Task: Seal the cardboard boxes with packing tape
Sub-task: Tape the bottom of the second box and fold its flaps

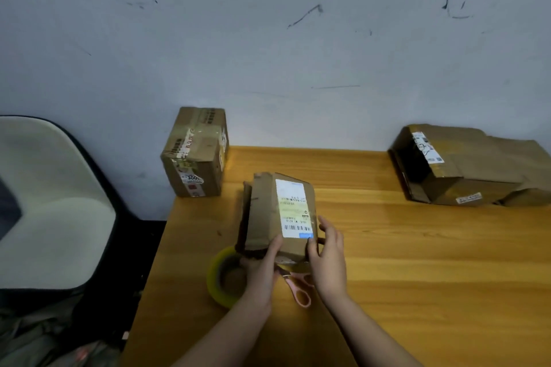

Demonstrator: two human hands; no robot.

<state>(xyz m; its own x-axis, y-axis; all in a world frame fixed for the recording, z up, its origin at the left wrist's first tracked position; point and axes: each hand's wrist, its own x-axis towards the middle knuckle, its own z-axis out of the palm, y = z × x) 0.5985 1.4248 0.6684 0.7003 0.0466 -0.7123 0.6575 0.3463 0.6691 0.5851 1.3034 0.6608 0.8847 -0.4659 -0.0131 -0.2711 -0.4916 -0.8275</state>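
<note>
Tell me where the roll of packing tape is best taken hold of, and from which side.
Probably by the yellow-green rim of the tape roll, from its left. It seems to stand on edge at the table's left border, and the left hand, scissors and held box crowd its right side.

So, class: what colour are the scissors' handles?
Pink, on the scissors lying by the hands; head view.

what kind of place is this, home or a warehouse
Probably a home or small office packing corner, not a warehouse: a wooden table against a scuffed wall, a padded chair, a few labelled cardboard boxes.
</note>
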